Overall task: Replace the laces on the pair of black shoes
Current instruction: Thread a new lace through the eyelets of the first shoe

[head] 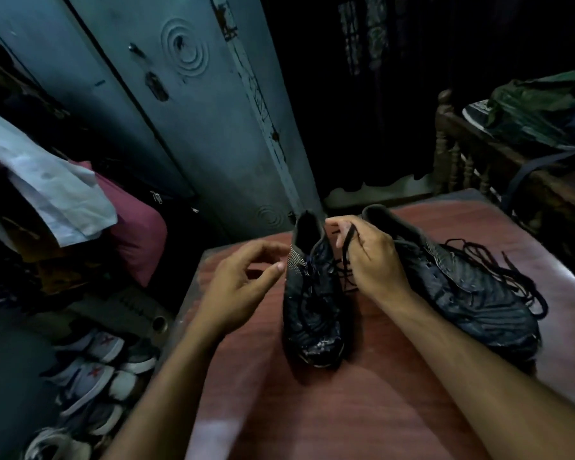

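From the head view, your right hand (372, 257) pinches a lace (346, 242) above the left shoe (312, 307), which stands mid-table (346, 410), toe towards you. Your left hand (243, 287) hovers just left of it, fingers loosely curled, holding nothing. The right shoe (472, 293) lies beside it with a loose lace (498, 273) draped over. Judging by this, neither shoe looks finished: the left one is partly laced, the right one seemingly unthreaded.

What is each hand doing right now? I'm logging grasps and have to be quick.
Left hand: open, fingers loosely curved, holding nothing, beside the left shoe.
Right hand: fingers pinch the black lace of that shoe.
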Demonstrator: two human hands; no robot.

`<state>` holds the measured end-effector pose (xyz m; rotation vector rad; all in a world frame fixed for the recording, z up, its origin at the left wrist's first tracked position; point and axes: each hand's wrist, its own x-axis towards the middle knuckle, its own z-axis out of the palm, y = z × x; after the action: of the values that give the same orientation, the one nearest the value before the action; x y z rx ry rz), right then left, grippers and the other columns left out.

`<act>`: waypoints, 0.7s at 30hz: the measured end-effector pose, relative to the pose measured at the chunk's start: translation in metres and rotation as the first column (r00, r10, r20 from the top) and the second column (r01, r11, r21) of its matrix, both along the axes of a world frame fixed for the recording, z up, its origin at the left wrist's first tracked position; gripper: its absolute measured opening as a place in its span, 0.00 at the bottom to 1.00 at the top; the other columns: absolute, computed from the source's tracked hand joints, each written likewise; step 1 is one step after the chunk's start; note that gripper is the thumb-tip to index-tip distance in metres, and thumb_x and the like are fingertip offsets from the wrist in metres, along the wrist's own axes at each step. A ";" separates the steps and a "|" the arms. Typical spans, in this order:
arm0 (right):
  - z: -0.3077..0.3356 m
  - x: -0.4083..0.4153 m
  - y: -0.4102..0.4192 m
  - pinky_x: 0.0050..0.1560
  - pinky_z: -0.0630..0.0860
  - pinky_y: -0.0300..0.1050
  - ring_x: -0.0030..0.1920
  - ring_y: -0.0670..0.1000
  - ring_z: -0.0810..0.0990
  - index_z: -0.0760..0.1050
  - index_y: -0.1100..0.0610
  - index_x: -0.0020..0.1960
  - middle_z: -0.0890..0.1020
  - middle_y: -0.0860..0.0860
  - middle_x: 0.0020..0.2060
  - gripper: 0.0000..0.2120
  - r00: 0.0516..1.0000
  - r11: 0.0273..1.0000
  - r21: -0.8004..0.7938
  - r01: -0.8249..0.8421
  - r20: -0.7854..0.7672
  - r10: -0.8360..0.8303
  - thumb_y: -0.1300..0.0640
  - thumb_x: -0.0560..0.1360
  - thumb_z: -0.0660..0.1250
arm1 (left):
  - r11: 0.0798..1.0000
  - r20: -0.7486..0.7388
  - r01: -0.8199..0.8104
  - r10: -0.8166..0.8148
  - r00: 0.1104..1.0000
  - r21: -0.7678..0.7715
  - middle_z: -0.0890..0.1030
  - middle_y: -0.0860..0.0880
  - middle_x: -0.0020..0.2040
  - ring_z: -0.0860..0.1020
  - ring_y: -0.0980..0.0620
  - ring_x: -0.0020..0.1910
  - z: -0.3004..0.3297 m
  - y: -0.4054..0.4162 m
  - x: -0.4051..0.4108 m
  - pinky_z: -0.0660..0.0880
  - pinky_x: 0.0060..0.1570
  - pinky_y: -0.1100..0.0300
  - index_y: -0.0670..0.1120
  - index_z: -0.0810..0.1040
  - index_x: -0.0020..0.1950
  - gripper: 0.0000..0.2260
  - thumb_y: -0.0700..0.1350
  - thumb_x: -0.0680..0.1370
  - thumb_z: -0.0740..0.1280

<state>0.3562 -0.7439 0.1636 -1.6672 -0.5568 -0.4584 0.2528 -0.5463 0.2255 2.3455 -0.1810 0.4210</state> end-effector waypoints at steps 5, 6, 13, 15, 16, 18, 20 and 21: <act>-0.007 0.005 0.003 0.37 0.78 0.44 0.36 0.47 0.81 0.82 0.53 0.55 0.82 0.46 0.38 0.12 0.981 0.989 0.113 -0.099 -0.156 0.116 0.59 0.85 0.60 | 0.997 0.113 -0.069 0.072 0.991 -0.032 0.80 0.60 0.63 0.76 0.59 0.66 -0.044 -0.007 0.041 0.77 0.64 0.49 0.54 0.80 0.65 0.15 0.44 0.79 0.66; -0.007 0.004 0.003 0.39 0.79 0.47 0.36 0.48 0.81 0.83 0.52 0.55 0.83 0.47 0.38 0.11 0.977 0.986 0.118 -0.114 -0.166 0.132 0.59 0.85 0.61 | 0.996 0.112 -0.074 0.078 0.991 -0.039 0.80 0.60 0.63 0.76 0.58 0.65 -0.052 -0.008 0.047 0.76 0.64 0.47 0.52 0.80 0.65 0.15 0.44 0.79 0.65; -0.006 0.005 0.006 0.51 0.83 0.47 0.45 0.50 0.85 0.83 0.46 0.52 0.87 0.47 0.42 0.13 0.964 0.979 0.133 -0.157 -0.193 0.181 0.62 0.74 0.76 | 0.996 0.169 -0.071 0.080 0.982 -0.056 0.78 0.57 0.57 0.75 0.55 0.61 -0.080 0.001 0.065 0.70 0.63 0.58 0.54 0.82 0.60 0.12 0.44 0.81 0.62; -0.008 0.003 0.007 0.54 0.83 0.52 0.48 0.50 0.86 0.84 0.46 0.52 0.87 0.48 0.44 0.12 0.965 0.979 0.128 -0.157 -0.189 0.180 0.63 0.75 0.75 | 0.996 0.159 -0.068 0.078 0.984 -0.064 0.77 0.57 0.55 0.74 0.54 0.60 -0.082 0.001 0.066 0.65 0.61 0.66 0.56 0.82 0.59 0.13 0.43 0.80 0.62; -0.009 0.003 0.006 0.55 0.83 0.56 0.50 0.51 0.86 0.85 0.48 0.52 0.87 0.48 0.45 0.10 0.974 0.984 0.106 -0.144 -0.160 0.160 0.62 0.77 0.74 | 0.996 0.147 -0.060 0.070 0.987 -0.072 0.77 0.58 0.55 0.73 0.54 0.60 -0.083 0.000 0.066 0.63 0.61 0.68 0.57 0.82 0.58 0.14 0.43 0.80 0.61; -0.012 0.003 0.006 0.53 0.81 0.60 0.52 0.52 0.84 0.85 0.52 0.54 0.84 0.48 0.48 0.07 0.992 0.994 0.030 -0.108 -0.068 0.110 0.60 0.79 0.72 | 0.993 0.120 -0.054 0.067 0.991 -0.103 0.76 0.59 0.54 0.72 0.55 0.60 -0.084 0.000 0.067 0.62 0.61 0.70 0.57 0.83 0.58 0.15 0.44 0.80 0.61; -0.013 0.005 0.006 0.53 0.80 0.61 0.53 0.53 0.83 0.86 0.53 0.55 0.82 0.48 0.48 0.07 0.995 0.995 -0.001 -0.098 -0.035 0.098 0.60 0.79 0.72 | 0.990 0.102 -0.060 0.073 0.992 -0.124 0.75 0.59 0.53 0.70 0.56 0.61 -0.084 0.000 0.068 0.62 0.61 0.70 0.57 0.84 0.59 0.14 0.45 0.80 0.62; -0.013 0.005 0.006 0.52 0.80 0.61 0.52 0.53 0.83 0.85 0.53 0.55 0.83 0.47 0.48 0.07 0.993 0.994 0.000 -0.110 -0.043 0.110 0.60 0.78 0.72 | 0.990 0.092 -0.062 0.074 0.993 -0.129 0.75 0.59 0.53 0.70 0.56 0.61 -0.083 0.000 0.068 0.61 0.61 0.71 0.57 0.84 0.59 0.14 0.47 0.80 0.62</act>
<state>0.3614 -0.7378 0.1504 -1.6355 -0.6149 -0.3413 0.3207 -0.5468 0.1423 2.2134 -0.1165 0.5641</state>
